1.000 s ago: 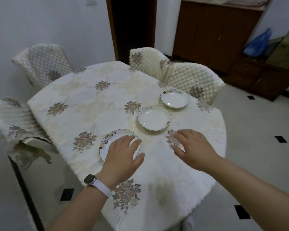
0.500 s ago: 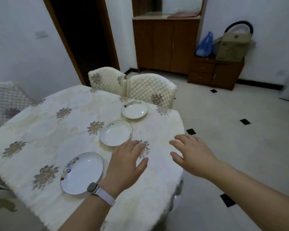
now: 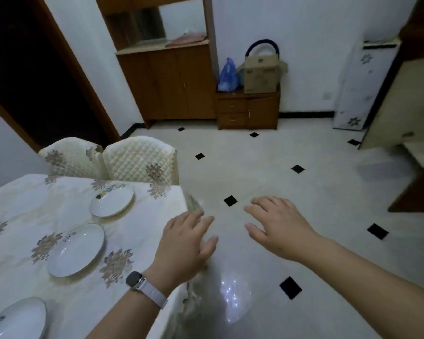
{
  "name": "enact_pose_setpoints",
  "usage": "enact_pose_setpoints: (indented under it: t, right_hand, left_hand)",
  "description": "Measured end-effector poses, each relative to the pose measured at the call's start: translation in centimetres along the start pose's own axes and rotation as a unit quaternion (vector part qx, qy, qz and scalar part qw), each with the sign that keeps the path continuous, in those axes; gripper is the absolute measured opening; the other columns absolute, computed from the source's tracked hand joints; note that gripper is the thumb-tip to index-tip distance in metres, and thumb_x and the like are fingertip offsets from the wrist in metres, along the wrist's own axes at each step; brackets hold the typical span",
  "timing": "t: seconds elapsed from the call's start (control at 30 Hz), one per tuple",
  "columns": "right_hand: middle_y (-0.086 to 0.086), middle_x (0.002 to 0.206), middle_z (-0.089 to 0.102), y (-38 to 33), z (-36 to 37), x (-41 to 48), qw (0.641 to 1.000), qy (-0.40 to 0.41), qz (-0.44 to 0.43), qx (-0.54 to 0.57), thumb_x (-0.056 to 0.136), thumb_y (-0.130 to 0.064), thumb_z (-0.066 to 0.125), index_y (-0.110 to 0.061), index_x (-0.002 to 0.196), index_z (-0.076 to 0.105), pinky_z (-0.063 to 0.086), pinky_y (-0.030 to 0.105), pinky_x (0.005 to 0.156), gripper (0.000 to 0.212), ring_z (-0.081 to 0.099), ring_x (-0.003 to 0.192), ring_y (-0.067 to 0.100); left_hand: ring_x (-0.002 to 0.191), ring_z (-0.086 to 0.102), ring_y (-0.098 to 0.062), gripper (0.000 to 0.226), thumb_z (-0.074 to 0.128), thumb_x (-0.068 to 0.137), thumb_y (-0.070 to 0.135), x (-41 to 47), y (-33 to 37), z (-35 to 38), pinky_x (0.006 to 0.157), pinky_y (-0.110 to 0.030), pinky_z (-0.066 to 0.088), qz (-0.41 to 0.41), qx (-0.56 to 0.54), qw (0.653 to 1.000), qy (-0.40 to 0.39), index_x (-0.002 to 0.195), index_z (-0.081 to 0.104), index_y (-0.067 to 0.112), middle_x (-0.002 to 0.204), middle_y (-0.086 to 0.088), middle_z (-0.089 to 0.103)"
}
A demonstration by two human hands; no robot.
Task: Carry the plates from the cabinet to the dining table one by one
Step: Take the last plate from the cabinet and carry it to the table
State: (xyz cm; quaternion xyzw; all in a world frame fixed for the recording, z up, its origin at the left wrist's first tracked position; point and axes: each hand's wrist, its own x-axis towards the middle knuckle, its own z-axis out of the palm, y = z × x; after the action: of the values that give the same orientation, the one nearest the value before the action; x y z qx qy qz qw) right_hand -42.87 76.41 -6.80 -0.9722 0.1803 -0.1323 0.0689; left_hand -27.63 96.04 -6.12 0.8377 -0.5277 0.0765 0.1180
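I see three white plates on the dining table (image 3: 22, 211), laid in a diagonal row on its cream floral tablecloth. The far plate (image 3: 112, 202) lies near the table's far right corner, the middle plate (image 3: 76, 249) sits apart from it toward me, and the near plate (image 3: 17, 319) is cut off by the bottom left edge of the view. None of them touch each other.

My left hand (image 3: 185, 243) hovers palm down above the table's right edge, fingers spread loosely, gripping nothing; a smartwatch (image 3: 135, 281) on a pale band sits on that wrist. My right hand (image 3: 278, 228) hangs beyond the table over the floor tiles (image 3: 304, 196), also palm down with fingers splayed and empty.

Two quilted chair backs (image 3: 123, 159) stand side by side behind the table's far edge. Across the white floor with its black diamond insets, a brown wooden cabinet (image 3: 171, 81) stands against the back wall, doors closed. Beside it is a lower drawer unit (image 3: 247, 110) carrying a blue plastic bag (image 3: 228, 75) and a cardboard box (image 3: 262, 73).
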Motion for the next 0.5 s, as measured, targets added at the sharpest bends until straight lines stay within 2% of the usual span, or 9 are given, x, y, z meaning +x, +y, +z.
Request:
enact_pose_setpoints:
  t: [0.17, 0.33, 0.5]
  right_hand:
    - [0.000, 0.119, 0.064, 6.6, -2.1, -2.1, 0.999, 0.013, 0.033, 0.009, 0.089, -0.049, 0.041, -0.023, 0.117, 0.065, 0.043, 0.041, 0.095, 0.045, 0.057, 0.113, 0.023]
    - [0.002, 0.115, 0.065, 11.4, -3.8, -3.3, 0.997, 0.047, 0.066, -0.005, 0.088, -0.047, 0.043, -0.021, 0.114, 0.066, 0.046, 0.041, 0.091, 0.043, 0.060, 0.109, 0.026]
    - [0.001, 0.113, 0.065, 14.9, -4.3, -2.7, 0.992, 0.061, 0.104, -0.018, 0.089, -0.046, 0.045, -0.020, 0.114, 0.066, 0.046, 0.038, 0.090, 0.042, 0.060, 0.106, 0.024]
  left_hand:
    - [0.117, 0.054, -0.023, 0.048, 0.046, 0.087, 0.046, 5.5, 5.4, 1.8, 0.096, -0.039, 0.043, 0.072, -0.003, 0.997, -0.022, 0.127, 0.059, 0.023, 0.128, -0.002, 0.060]
    - [0.109, 0.058, -0.026, 0.044, 0.052, 0.084, 0.043, 10.7, 8.7, 3.1, 0.089, -0.040, 0.046, 0.162, 0.011, 0.987, 0.005, 0.119, 0.063, 0.019, 0.116, -0.003, 0.065]
    - [0.107, 0.059, -0.025, 0.043, 0.053, 0.085, 0.043, 16.4, 9.9, 5.1, 0.088, -0.039, 0.043, 0.226, 0.008, 0.974, 0.031, 0.118, 0.064, 0.018, 0.114, -0.001, 0.066]
